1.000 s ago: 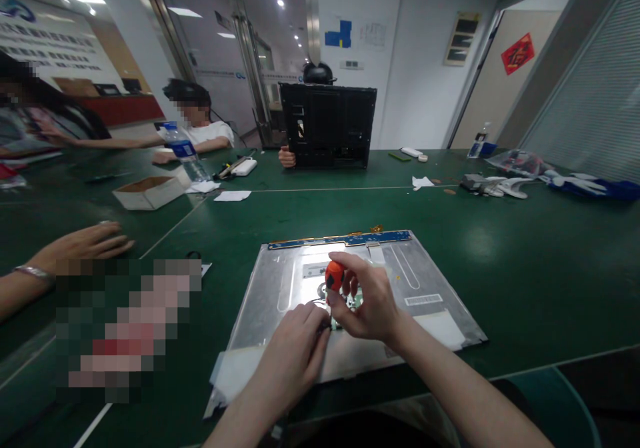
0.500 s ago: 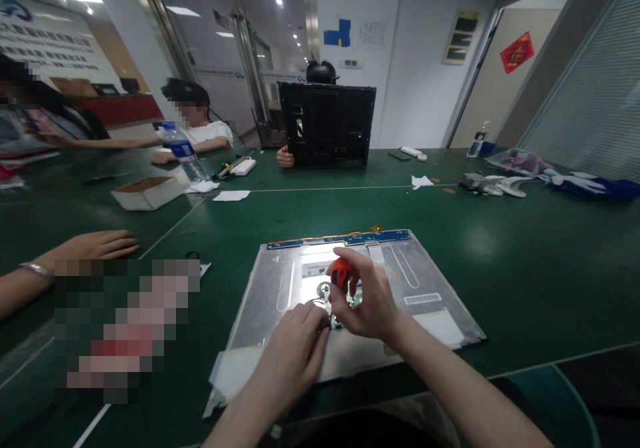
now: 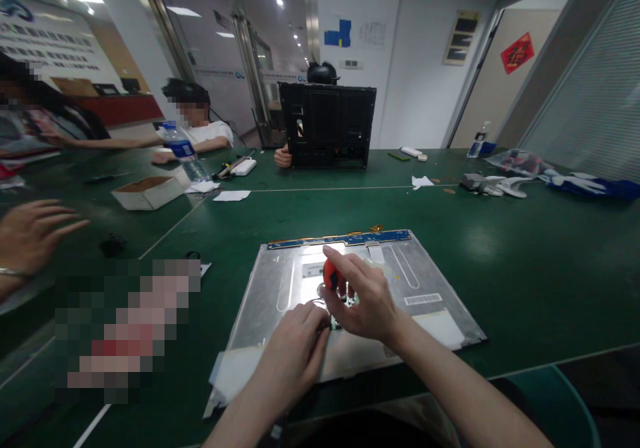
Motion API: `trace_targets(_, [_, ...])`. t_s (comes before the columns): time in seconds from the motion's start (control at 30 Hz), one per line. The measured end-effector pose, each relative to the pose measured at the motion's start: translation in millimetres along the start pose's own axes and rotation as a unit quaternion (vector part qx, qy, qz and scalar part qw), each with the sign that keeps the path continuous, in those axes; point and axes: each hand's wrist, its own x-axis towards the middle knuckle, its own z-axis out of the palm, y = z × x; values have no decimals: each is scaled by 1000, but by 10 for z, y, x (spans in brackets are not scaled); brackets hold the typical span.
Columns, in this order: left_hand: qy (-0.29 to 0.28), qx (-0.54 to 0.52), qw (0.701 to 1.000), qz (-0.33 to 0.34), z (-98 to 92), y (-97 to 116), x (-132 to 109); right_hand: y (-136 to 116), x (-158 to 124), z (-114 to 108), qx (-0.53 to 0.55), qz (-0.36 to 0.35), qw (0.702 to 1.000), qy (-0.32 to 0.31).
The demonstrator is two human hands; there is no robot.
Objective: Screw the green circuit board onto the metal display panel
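A silvery display panel [image 3: 270, 288] lies flat on the green table, its narrow blue circuit strip [image 3: 345, 239] along the far edge. My right hand [image 3: 367, 298] is wrapped around the red-orange and black handle of a screwdriver [image 3: 330, 272], held above the middle of the panel. Its shaft and tip are hidden by my fingers. My left hand [image 3: 297, 341] rests on the panel just left of it, fingers bent together beside a small green circuit board [image 3: 336, 323]. What those fingertips hold, if anything, is hidden.
Another person's hand [image 3: 30, 241] is raised at the left. Across the table a person stands a black monitor frame [image 3: 327, 125] upright. A white box [image 3: 150, 193], a water bottle [image 3: 184, 148], paper scraps [image 3: 231, 196] and white gloves [image 3: 500, 185] lie around.
My right hand has shifted slightly left and turned with the screwdriver. My left hand is still. The other person's hand at the left has lifted and drawn away, exposing a small dark object.
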Motion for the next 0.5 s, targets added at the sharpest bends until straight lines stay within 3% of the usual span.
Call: trace_targets(0.5, [11, -8, 1000, 3, 31, -21, -16, 5, -5, -14, 17, 0, 1000, -2])
